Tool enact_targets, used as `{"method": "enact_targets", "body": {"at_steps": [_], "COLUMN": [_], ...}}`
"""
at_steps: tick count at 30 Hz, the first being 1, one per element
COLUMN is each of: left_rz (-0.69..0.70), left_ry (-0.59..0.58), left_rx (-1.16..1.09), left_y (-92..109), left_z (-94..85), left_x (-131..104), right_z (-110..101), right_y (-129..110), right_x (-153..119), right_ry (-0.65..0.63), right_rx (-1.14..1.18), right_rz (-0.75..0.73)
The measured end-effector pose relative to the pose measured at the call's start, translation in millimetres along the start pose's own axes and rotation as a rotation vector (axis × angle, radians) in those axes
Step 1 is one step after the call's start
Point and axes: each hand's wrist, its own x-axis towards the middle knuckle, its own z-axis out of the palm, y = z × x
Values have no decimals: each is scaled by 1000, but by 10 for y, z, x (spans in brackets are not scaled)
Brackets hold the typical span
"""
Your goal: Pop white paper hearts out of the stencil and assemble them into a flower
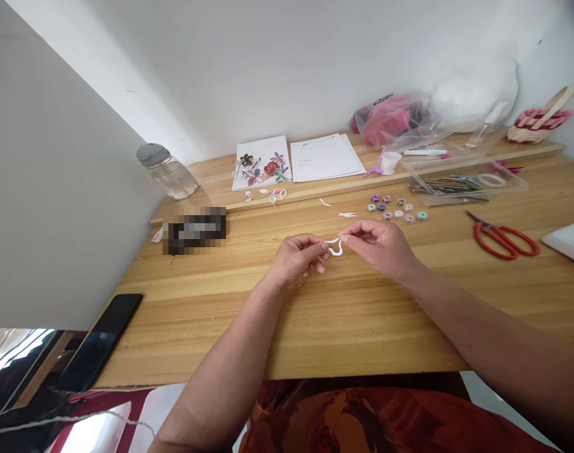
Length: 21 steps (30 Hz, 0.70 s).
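Above the wooden table (343, 321), a thin curved white strip (336, 253) spans the gap between my two hands. My left hand (298, 255) pinches one end of it between thumb and fingers. The other end is in the fingertips of my right hand (378, 244). Its material, paper or fabric, I cannot tell. Just beyond my hands lie small white cut scraps (347, 215). To their right, several small bobbins of coloured thread (398, 214) stand in a cluster.
Red-handled scissors (503, 242) lie at right, near a clear plastic box (503, 184) of tools. Along the back are white sheets (324, 157), flower pieces (272, 168) and a small basket (536, 126). At left stand a water bottle (168, 173) and a black phone (102, 340).
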Motion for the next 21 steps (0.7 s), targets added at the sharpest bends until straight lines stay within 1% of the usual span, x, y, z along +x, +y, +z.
{"method": "enact_targets", "body": {"at_steps": [6, 11, 16, 21], "left_rz": [56, 77, 101, 115], "left_ry": [36, 60, 44, 6], "left_rx": [63, 117, 154, 216], "left_y": [8, 21, 33, 58], "left_z": [3, 21, 43, 19], "left_x": [2, -12, -21, -36], "right_z": [-11, 2, 34, 21], "right_y": [-42, -10, 6, -8], "right_x": [-5, -8, -15, -8], "right_ry": [-50, -82, -61, -65], "right_rx": [41, 61, -21, -34], "right_rz": [-13, -2, 13, 11]}}
